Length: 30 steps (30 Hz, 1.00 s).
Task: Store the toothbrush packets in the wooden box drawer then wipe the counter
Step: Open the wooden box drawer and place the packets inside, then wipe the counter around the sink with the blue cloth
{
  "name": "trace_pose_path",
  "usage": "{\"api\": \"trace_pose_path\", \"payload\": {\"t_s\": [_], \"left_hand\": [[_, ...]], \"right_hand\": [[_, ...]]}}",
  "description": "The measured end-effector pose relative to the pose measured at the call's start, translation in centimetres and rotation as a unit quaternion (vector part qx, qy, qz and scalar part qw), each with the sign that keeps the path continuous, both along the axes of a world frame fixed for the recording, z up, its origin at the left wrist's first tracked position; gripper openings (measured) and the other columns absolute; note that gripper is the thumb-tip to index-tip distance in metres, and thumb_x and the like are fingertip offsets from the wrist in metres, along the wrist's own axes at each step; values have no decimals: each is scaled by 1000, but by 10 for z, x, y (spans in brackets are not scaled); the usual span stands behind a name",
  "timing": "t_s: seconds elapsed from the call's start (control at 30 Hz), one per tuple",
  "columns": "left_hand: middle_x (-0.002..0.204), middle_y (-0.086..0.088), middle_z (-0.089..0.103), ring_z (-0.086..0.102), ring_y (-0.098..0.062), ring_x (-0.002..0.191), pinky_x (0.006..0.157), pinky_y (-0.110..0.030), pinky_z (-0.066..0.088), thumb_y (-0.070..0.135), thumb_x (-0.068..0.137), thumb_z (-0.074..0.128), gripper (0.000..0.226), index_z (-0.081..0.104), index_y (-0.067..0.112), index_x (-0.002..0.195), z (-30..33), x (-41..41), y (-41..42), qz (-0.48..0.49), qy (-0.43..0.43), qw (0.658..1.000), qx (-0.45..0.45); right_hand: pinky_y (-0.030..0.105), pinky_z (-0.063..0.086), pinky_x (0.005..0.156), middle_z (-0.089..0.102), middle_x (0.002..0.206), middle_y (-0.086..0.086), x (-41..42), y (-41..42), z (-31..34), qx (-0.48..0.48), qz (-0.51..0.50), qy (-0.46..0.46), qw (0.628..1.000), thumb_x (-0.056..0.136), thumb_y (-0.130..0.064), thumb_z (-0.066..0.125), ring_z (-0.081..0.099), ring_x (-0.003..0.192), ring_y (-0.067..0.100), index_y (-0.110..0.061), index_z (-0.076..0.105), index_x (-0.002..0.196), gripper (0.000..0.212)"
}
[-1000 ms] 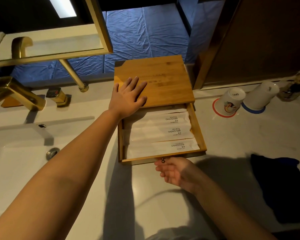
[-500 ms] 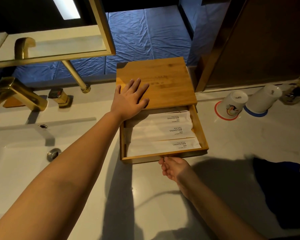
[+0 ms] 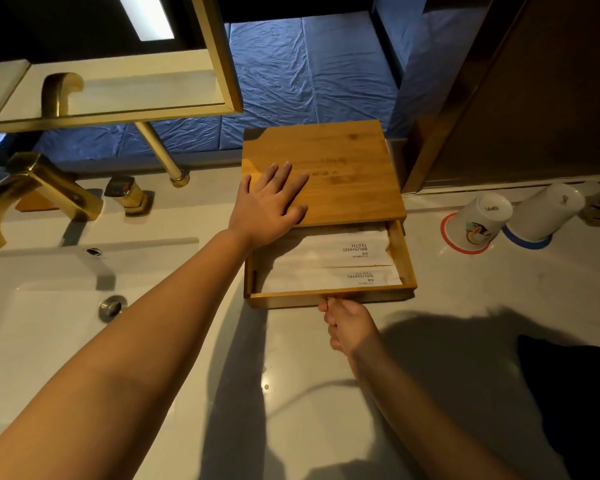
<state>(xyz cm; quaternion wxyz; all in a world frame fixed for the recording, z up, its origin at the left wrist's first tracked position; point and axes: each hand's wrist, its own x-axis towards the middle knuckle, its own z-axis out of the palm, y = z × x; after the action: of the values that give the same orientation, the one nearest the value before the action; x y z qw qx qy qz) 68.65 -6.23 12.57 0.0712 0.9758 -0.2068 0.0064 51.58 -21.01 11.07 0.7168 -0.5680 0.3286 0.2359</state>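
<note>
A wooden box (image 3: 343, 168) stands on the pale counter (image 3: 309, 393). Its drawer (image 3: 407, 268) is partly out toward me. Inside lie white toothbrush packets (image 3: 329, 254) printed "BRUSHING TEETH"; two show, and the box top hides the back of the drawer. My left hand (image 3: 269, 202) rests flat on the box top, fingers spread. My right hand (image 3: 349, 325) is closed at the small knob in the middle of the drawer front. A dark cloth (image 3: 575, 403) lies on the counter at the right.
A white sink (image 3: 32, 323) with a gold tap (image 3: 39, 188) is to the left. Two white cups (image 3: 478, 220) stand upside down on coasters to the right of the box. A gold-framed mirror (image 3: 118, 91) hangs over the sink, and a dark wooden panel rises at the back right.
The drawer has slid back into the box, so fewer packets show. My right hand has closed on the knob and moved forward with it. My left hand stays on the box top.
</note>
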Motion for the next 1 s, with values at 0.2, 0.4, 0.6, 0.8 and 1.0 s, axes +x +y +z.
{"api": "trace_pose_path", "payload": {"t_s": [0.2,0.4,0.6,0.8,1.0], "left_hand": [[159,1,14,10,-21,147,113,-54,9,56,89,21,58,17,41,145,-2,0,0,4,-8,1000,7],[159,0,15,10,-22,147,113,-53,11,54,90,23,58,18,39,145,0,0,0,2,-13,1000,9],[159,0,16,10,-22,147,113,-53,11,53,89,23,58,19,39,145,-1,-2,-1,2,-12,1000,8],[160,-1,8,4,-22,147,113,-56,5,55,92,22,57,12,40,146,0,4,1,2,42,999,10],[147,-11,37,34,-31,136,107,-53,24,43,87,42,57,32,24,141,29,-26,-22,41,11,999,-26]], "right_hand": [[21,28,44,41,61,-5,64,0,1,-88,67,-86,990,96,-30,39,34,48,8,-22,59,75,30],[24,21,48,38,66,-1,98,-5,-2,-27,72,-88,993,98,-25,36,27,49,8,-12,57,87,27],[25,20,48,37,66,0,100,-5,-8,-17,66,-74,995,98,-27,37,27,48,8,-15,57,84,27],[24,34,49,48,70,3,99,-15,-3,-100,116,-56,987,94,-31,42,39,54,13,-16,59,80,26],[30,49,73,62,91,-1,41,-61,18,-311,241,-160,905,93,-29,43,57,83,16,-21,59,98,19]]}}
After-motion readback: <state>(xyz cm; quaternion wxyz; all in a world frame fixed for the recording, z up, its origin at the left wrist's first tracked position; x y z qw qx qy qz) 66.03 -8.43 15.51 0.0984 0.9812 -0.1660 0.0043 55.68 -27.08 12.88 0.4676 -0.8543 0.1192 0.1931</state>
